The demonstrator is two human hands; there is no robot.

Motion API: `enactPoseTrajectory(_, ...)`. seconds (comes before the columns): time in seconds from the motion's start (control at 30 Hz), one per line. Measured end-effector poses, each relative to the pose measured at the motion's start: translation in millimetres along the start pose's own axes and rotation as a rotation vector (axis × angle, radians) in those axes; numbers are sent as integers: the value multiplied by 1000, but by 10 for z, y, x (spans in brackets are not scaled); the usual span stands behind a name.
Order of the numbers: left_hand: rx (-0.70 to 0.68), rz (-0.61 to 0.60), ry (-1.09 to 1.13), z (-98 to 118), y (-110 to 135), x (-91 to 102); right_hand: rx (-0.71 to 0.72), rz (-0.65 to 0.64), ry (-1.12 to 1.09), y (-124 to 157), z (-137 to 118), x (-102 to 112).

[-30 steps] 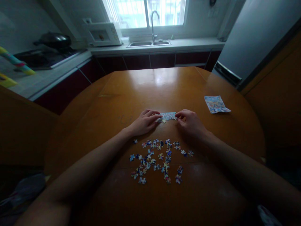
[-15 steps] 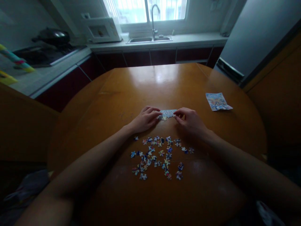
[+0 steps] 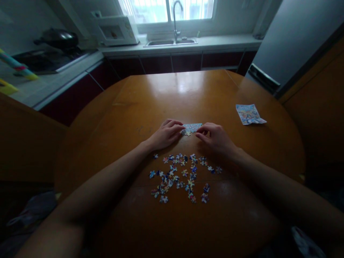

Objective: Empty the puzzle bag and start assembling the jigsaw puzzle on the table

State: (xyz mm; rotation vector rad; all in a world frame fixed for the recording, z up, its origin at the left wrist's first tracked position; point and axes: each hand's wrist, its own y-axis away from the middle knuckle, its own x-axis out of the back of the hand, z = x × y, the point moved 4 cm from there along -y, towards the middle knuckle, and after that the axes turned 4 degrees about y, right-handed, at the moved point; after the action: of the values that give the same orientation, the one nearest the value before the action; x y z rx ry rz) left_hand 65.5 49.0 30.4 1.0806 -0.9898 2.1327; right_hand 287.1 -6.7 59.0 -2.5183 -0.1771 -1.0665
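Note:
A small, partly joined jigsaw puzzle [image 3: 192,127], pale blue and white with an uneven lower edge, lies flat on the wooden table between my hands. My left hand [image 3: 168,133] holds its left side, its fingers resting on the edge and hiding that part. At the lower right corner is my right hand [image 3: 212,136], thumb and index finger bent close together. Whatever may be between those fingertips is too small to make out. Many loose puzzle pieces [image 3: 170,178] are scattered nearer to me, below both hands.
A creased printed sheet [image 3: 249,114] lies on the wooden table [image 3: 150,93] at the right. Beyond the table are a counter with a sink [image 3: 172,43], a white microwave [image 3: 116,31] and a stove with a dark pan [image 3: 59,38]. A fridge [image 3: 292,39] stands at the right.
My right hand's fingertips have shifted slightly left and down along the puzzle's lower right edge. My left hand stays at its left side. The whole view has tilted slightly.

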Motion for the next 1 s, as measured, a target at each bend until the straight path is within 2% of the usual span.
enactPoseTrajectory(0.47,0,10,8,10,-2,1,17,-23,-12,12,13,-32)
enactPoseTrajectory(0.63,-6,10,-2,5,-3,-1,75,-89,-24,54,-98,-36)
enactPoseTrajectory(0.7,-4,10,-3,3,-2,-3,157,-181,-28,120,-238,-39)
enactPoseTrajectory(0.87,8,1,1,19,0,6,563,-643,0,478,-740,-128)
enactPoseTrajectory(0.93,14,-4,2,30,-3,12,666,-746,37,608,-868,-164)
enactPoseTrajectory(1.0,17,-8,4,38,-6,16,706,-796,79,688,-933,-204)
